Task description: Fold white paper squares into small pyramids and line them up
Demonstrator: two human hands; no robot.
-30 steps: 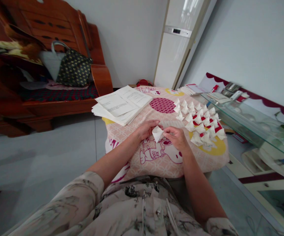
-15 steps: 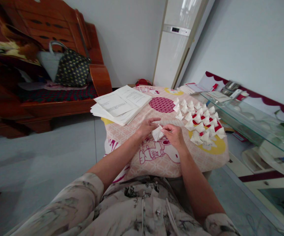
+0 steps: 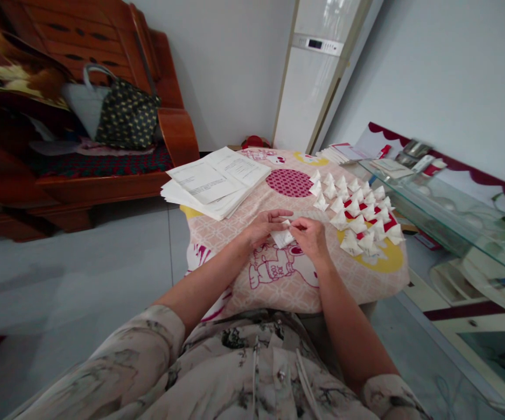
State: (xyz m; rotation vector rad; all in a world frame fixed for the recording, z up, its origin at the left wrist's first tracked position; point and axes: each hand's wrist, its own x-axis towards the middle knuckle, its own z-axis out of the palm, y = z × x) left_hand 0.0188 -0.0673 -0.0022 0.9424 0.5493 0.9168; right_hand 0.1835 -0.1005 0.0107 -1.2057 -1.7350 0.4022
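My left hand (image 3: 265, 226) and my right hand (image 3: 311, 237) meet over a small folded white paper piece (image 3: 282, 238), both pinching it just above the patterned pink cloth (image 3: 287, 280) that covers the table. To the right of my hands lie several folded white-and-red paper shapes (image 3: 357, 216) in rows on the cloth. A thick stack of printed white sheets (image 3: 215, 182) rests at the table's far left corner.
A wooden bench (image 3: 73, 116) with a dark dotted bag (image 3: 123, 116) stands at the left. A tall white appliance (image 3: 314, 76) stands in the corner behind the table. A glass shelf (image 3: 445, 216) with small items runs along the right wall. Grey tiled floor (image 3: 73, 280) lies at the left.
The paper piece has gone from held up and open between my hands to lower and flatter. My fingers have closed in over it from both sides.
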